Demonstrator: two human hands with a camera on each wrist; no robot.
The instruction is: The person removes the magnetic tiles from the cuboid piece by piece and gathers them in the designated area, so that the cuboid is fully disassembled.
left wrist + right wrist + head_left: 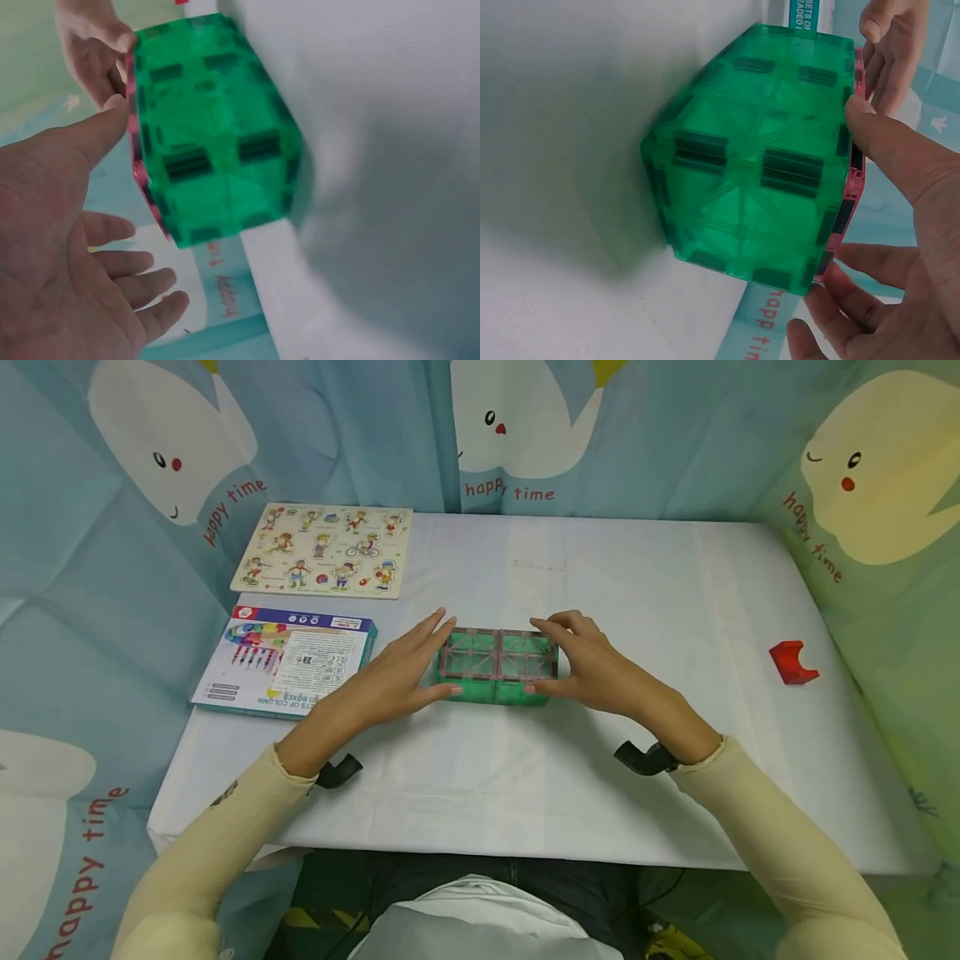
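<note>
A box built of translucent green magnetic tiles [480, 692], topped with pinkish-red magnetic tiles [525, 646], sits mid-table between both hands. My right hand [596, 670] holds its right end. In the right wrist view that thumb [861, 109] rests on the pink top edge and the fingertips reach the far corner. My left hand [393, 672] is at the left end, fingers straight and spread. Its thumb [105, 124] is right at the top edge in the left wrist view, while the other fingers stand apart from the green wall.
Left of the box lies a boxed toy set [247, 672] with a blue and white cover. Behind that is a wooden picture puzzle board [300, 578]. A red notched block [789, 663] lies near the right edge of the white-covered table [622, 560]. Printed curtains [360, 443] surround the table.
</note>
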